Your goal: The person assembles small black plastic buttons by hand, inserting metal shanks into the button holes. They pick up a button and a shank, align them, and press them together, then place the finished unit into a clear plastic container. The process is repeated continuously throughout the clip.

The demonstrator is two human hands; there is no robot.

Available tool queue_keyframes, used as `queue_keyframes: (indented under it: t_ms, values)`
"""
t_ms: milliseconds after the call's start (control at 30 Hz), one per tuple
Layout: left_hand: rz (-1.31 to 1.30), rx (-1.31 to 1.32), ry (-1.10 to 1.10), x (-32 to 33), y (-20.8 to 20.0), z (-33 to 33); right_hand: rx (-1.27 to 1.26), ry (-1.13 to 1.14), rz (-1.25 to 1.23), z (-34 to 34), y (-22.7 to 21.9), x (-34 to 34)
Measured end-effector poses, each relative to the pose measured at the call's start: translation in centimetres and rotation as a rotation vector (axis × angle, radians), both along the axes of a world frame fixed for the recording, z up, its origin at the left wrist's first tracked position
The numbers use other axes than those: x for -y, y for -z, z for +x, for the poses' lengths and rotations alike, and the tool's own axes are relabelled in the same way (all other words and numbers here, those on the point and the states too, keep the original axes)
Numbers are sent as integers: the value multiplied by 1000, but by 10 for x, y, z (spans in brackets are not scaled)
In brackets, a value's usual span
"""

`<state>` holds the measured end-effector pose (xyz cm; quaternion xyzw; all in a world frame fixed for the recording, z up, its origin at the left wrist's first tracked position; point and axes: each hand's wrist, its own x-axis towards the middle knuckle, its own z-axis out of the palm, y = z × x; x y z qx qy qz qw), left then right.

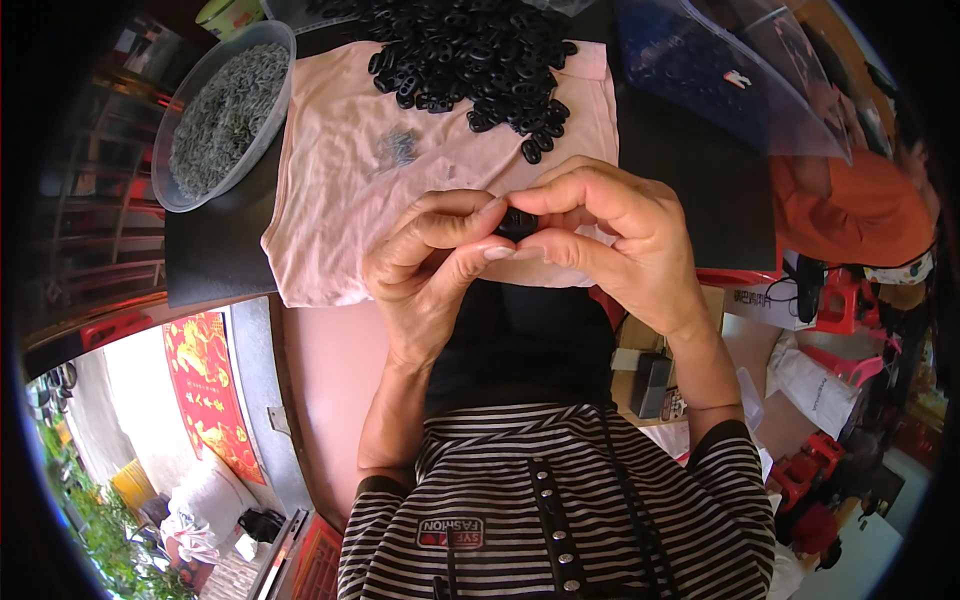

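Left hand (430, 262) and right hand (610, 235) meet fingertip to fingertip above the pink cloth (340, 200), both pinching one small black plastic part (517, 222) between thumbs and forefingers. A heap of like black parts (470, 60) lies on the cloth's far edge. A clear plastic bowl (272, 100) at the left of the table (215, 250) holds small grey metal pieces (222, 115).

Pink cloth (340, 180) matt, soft; black parts (470, 55) glossy plastic; bowl (275, 45) translucent plastic.
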<state>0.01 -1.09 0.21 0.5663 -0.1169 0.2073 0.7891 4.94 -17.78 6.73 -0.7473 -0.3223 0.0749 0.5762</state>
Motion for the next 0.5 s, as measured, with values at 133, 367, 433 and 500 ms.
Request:
queue_keyframes:
  t_ms: [133,367,433,500]
  values:
    - [-35,9,33,3,3,-3,73,-41,-23,0,3,3]
    - [154,-128,37,6,5,3,-119,30,34,5,29,14]
    - [124,-283,55,9,0,7,-102,34,-49,14,27,20]
    - [270,-301,-43,9,-7,12,97,169,-28,28,19,27]
